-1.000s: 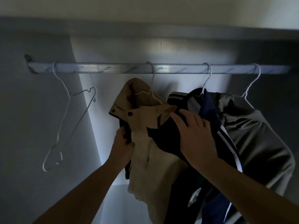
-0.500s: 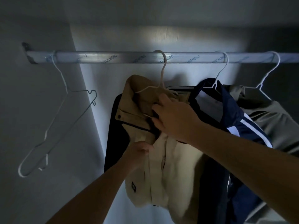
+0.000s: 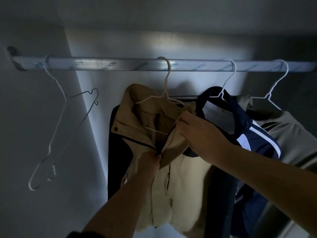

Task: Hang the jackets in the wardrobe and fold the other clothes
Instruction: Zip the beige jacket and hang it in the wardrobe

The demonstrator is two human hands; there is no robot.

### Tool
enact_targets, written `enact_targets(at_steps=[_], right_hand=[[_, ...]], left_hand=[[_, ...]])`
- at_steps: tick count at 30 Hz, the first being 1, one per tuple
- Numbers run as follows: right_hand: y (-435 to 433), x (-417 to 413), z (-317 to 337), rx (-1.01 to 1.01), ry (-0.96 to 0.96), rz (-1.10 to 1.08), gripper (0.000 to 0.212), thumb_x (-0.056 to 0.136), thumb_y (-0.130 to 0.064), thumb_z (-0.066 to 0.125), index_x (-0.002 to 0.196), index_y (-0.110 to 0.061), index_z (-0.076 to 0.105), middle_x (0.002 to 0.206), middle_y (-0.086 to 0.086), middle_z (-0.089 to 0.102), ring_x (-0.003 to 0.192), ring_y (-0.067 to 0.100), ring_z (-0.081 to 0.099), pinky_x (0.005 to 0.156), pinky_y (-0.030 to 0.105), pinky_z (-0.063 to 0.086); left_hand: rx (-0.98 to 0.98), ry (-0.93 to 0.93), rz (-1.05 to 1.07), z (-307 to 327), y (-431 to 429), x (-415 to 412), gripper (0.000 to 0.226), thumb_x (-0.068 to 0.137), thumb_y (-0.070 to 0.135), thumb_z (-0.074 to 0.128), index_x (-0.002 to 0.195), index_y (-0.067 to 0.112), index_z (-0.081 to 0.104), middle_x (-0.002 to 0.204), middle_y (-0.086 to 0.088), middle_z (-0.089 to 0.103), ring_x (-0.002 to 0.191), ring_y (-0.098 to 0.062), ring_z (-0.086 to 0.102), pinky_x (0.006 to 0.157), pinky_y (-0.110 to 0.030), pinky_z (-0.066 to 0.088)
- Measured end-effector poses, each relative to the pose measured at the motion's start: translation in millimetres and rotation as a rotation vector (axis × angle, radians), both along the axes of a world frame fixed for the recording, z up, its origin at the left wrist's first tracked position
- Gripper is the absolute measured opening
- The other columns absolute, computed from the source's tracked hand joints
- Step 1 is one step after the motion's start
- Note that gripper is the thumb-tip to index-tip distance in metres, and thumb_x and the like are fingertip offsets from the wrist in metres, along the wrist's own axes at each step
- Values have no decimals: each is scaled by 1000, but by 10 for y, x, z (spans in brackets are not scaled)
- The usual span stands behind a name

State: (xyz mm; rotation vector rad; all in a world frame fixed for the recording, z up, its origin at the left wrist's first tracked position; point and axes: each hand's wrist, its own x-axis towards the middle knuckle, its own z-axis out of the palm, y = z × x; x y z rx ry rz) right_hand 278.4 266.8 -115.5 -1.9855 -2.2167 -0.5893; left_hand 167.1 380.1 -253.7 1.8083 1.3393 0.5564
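- Both hands work at the open front of the beige jacket.
- Left hand pinches one front edge below the collar, with the fingers curled on the fabric.
- Right hand grasps the opposite front edge at collar height, with thumb and fingers closed on it.
- The beige jacket hangs on a pale hanger, whose hook sits over the rail near the middle. The hanger's lower bar shows through the open collar.
- Step in hand, as judged: bring the two front edges together so that the jacket sits square on its hanger.
- Apply equal pull to both edges. Direct the pull downward, not outward, so that the hook does not lift or slide on the rail.
- Confirm that each shoulder seats over a hanger arm. The far shoulder is hidden behind the right hand, so check it by feel.
- Keep the navy jacket out of the closure. It touches the beige jacket on that side and could be caught in it.
- The navy jacket hangs on a white wire hanger right of the rail's middle. A grey-green jacket hangs just beside it, toward the right end.
- An empty wire hanger hangs tilted at the left end of the rail, near the bracket.
- The wardrobe interior is dim. A lit patch falls on the pale back wall above the rail.
- No clothes for folding are in view.
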Motion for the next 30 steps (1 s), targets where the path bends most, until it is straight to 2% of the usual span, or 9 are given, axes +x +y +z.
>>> enact_targets(at_steps=[2,4,8,12,15,18,21,27,30], right_hand=[[-50,34,-95,89,24,14,30,63,-1,81,88,-8,67,93,10,59,74,24,59,59,25,44],[-104,1,-284,130,64,-50,21,71,-7,77,90,-12,68,93,9,62,67,24,60,53,26,44],[-87,-173,-739,-81,284,-396,15,94,-30,48,103,-21,56,91,0,63,80,19,66,57,22,40],[175,-468,-947,-379,1258,-435,30,99,-20,45,108,0,64,82,10,67,61,15,63,49,18,45],[377,-588,-995,-248,1551,-506,30,97,-14,48,117,5,60,97,20,67,72,23,58,68,32,51],[478,-668,-1045,-306,1672,-607,30,95,-18,52,118,-1,60,104,15,61,84,22,55,76,36,49],[498,-807,-1080,-470,1721,-687,10,87,-18,65,93,-11,61,84,2,54,69,12,49,59,25,42],[543,-851,-1067,-547,1728,-600,25,78,-32,76,80,-20,55,70,-5,41,65,8,37,59,23,30],[510,-907,-1027,-606,1680,-559,25,84,-34,71,97,-20,55,76,-8,47,69,5,40,59,24,30]], left_hand=[[-2,-82,-14,0,-4,-71,30,95,20,49,67,12,56,73,-8,62,78,-26,59,60,-27,37],[-41,-176,-34,-5,-22,-159,31,95,14,47,66,15,57,68,-4,58,72,-20,55,62,-25,38],[79,-21,-108,0,-41,-367,34,99,16,41,67,25,46,71,5,52,69,-13,49,62,-24,37],[139,80,-136,-5,-97,-601,30,97,12,40,69,12,50,70,-8,55,71,-28,55,66,-35,45],[149,118,-128,-61,-123,-801,34,98,19,39,67,10,49,72,-19,58,74,-36,62,62,-38,47],[82,34,-113,-129,-163,-939,39,97,22,41,59,14,44,53,-3,45,47,-18,46,52,-28,38],[-21,-82,-115,-155,-200,-1016,42,98,22,44,56,16,47,50,2,45,39,-6,39,45,-22,32],[-85,-120,-197,-160,-270,-1162,37,97,15,42,64,20,57,49,11,50,43,-1,42,48,-21,34],[-2,-85,-242,-172,-302,-1166,37,98,19,41,66,26,58,44,17,52,43,2,43,50,-22,33]])
